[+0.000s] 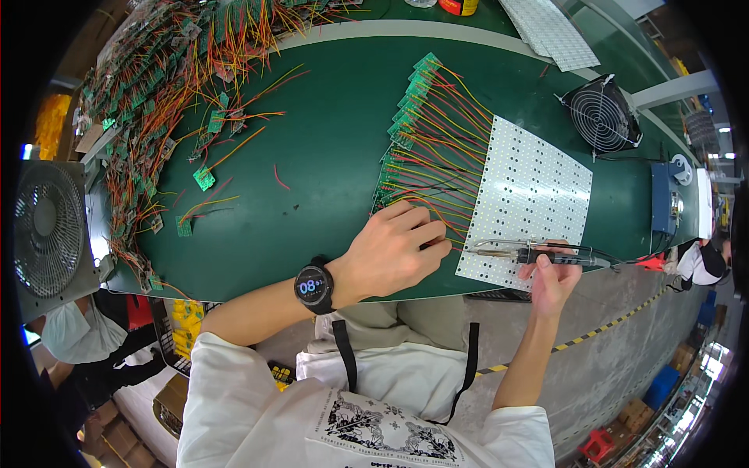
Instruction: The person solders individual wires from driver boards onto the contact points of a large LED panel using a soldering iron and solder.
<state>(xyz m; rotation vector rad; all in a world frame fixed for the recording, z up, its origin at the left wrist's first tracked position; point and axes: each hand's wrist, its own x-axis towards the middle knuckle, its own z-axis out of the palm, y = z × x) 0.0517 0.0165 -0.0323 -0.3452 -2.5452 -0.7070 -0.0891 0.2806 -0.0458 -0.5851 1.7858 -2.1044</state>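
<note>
Soldering of thin red and yellow wires to the white perforated LED panel on the green table appears under way. A wire end is pressed down by the curled left hand at the panel's near edge, while the black-handled soldering iron is gripped in the closed right hand. Next, the tip would need bringing onto that pinned joint.

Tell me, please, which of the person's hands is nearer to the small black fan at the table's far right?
The right hand. It holds a soldering iron at the white LED panel's near edge, below the black fan. The left hand rests on the wires further left, beyond that panel.
</note>
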